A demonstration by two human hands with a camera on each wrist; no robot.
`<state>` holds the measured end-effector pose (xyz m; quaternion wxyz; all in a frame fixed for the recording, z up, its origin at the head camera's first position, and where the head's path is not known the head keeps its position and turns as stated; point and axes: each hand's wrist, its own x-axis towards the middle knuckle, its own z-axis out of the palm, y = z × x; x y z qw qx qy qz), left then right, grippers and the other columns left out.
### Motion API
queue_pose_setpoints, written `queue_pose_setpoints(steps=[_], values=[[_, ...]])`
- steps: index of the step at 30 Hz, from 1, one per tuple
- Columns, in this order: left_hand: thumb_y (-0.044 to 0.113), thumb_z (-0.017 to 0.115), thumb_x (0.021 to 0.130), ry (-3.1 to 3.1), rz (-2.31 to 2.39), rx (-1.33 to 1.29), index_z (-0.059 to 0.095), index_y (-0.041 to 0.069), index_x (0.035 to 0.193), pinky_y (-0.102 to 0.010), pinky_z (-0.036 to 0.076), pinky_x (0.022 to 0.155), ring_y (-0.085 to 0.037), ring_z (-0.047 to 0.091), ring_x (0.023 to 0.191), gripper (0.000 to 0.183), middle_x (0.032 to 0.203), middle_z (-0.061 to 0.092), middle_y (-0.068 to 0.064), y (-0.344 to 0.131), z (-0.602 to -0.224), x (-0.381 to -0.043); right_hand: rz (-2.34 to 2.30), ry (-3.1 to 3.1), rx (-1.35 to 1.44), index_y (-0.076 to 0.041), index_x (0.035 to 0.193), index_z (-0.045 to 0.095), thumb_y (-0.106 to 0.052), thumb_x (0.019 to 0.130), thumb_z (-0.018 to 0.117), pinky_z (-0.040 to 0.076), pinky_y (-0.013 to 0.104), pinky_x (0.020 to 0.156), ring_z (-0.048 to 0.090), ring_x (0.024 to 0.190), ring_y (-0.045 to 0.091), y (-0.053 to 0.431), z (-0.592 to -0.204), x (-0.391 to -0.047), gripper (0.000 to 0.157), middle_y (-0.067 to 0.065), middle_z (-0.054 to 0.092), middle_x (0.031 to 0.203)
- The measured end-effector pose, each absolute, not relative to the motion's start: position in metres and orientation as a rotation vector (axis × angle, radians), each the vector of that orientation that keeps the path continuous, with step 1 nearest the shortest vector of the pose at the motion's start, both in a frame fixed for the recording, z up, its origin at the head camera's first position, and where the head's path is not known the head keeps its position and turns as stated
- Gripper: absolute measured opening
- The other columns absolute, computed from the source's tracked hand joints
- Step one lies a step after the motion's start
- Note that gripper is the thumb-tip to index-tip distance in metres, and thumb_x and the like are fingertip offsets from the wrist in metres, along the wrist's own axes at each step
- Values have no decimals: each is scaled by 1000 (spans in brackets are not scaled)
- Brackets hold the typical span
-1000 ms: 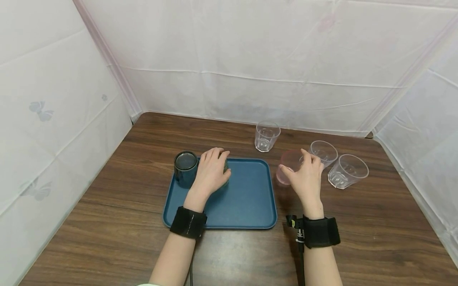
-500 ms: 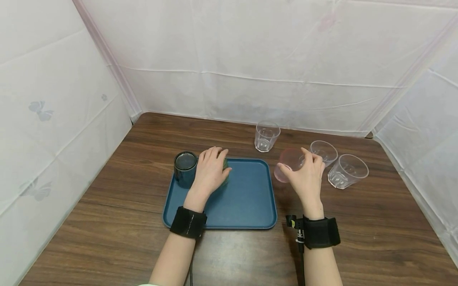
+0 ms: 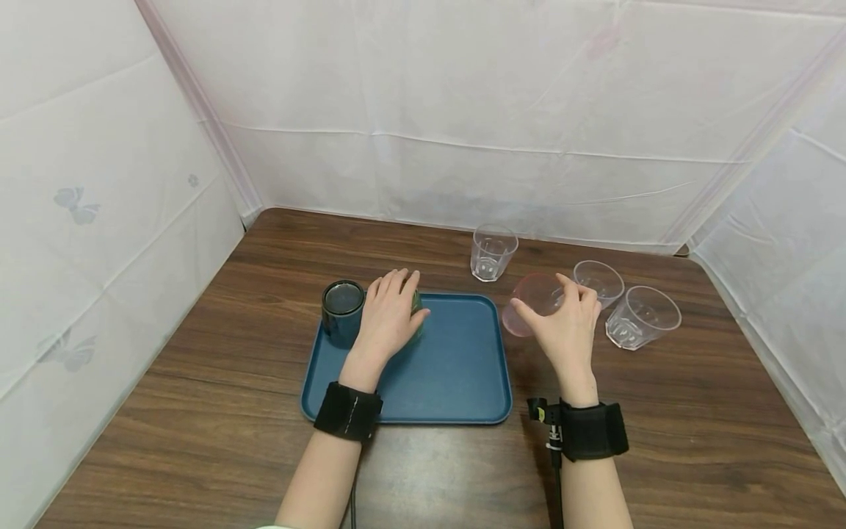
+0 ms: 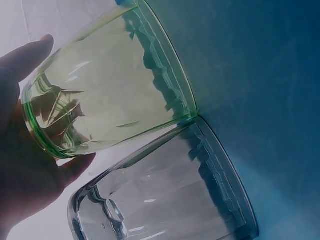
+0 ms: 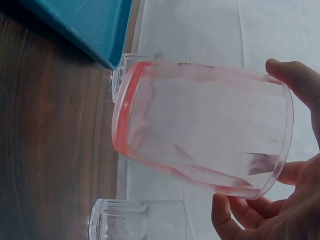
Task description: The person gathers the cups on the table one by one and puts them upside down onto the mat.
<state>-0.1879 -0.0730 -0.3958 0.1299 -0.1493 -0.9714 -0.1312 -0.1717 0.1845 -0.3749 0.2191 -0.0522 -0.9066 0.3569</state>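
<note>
A green see-through cup stands upside down on the blue tray, mostly hidden by my left hand in the head view. That hand's fingers are loosely spread about the base of the cup, one fingertip close beside its wall. Against the green cup stands a second upside-down cup, grey-blue and see-through. To the right of the tray, my right hand pinches a pink see-through cup near its rim between thumb and fingers. The pink cup is rim up and tilted, its base raised over the wooden table.
Clear cups stand rim up on the wooden table: one behind the tray, and two to the right of my right hand, a nearer cup and a farther cup. White sheets hang at the back and sides.
The pink cup's base has swung left and up toward the tray in my right hand. The fingers of my left hand have straightened and shifted slightly away from me, while the green cup stays put.
</note>
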Motion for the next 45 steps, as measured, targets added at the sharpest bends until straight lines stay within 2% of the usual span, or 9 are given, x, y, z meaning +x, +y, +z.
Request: queue_pose_setpoints(steps=[7, 16, 25, 29, 36, 45], values=[[37, 58, 87, -2850, -390, -406, 33, 9, 142, -46, 19, 108, -29, 28, 131, 67, 141, 36, -16, -72, -395, -188, 996, -2493, -146, -2, 129, 48, -48, 69, 73, 29, 51, 91, 31, 104, 34, 183, -375, -171, 80, 23, 39, 113], [43, 53, 89, -2854, -377, -402, 30, 6, 143, -45, 17, 109, -30, 26, 132, 70, 142, 35, -17, -72, -395, -188, 1012, -2502, -166, -4, 131, 46, -50, 70, 71, 28, 52, 92, 32, 107, 35, 182, -374, -170, 80, 23, 38, 116], [43, 51, 90, -2803, -406, -434, 37, 7, 140, -46, 19, 108, -29, 28, 131, 63, 142, 35, -15, -71, -394, -189, 1047, -2504, -193, -3, 132, 43, -53, 73, 67, 37, 53, 83, 42, 98, 34, 181, -373, -171, 81, 22, 37, 116], [42, 51, 90, -2777, -440, -456, 39, 7, 139, -46, 21, 108, -29, 30, 130, 61, 141, 36, -15, -70, -392, -188, 1059, -2519, -209, -3, 133, 43, -56, 74, 64, 38, 52, 83, 45, 100, 33, 181, -374, -171, 82, 21, 37, 117], [41, 51, 90, -2738, -466, -461, 41, 8, 138, -45, 14, 110, -28, 29, 130, 59, 141, 37, -14, -69, -392, -188, 1102, -2517, -222, -2, 133, 42, -56, 76, 62, 39, 50, 85, 48, 103, 31, 180, -374, -172, 80, 20, 37, 121], [40, 51, 91, -2682, -524, -503, 43, 8, 136, -41, 12, 111, -28, 28, 131, 56, 141, 37, -14, -66, -390, -187, 1127, -2481, -231, -2, 132, 45, -54, 79, 59, 40, 47, 84, 51, 100, 28, 180, -373, -174, 75, 19, 39, 121]])
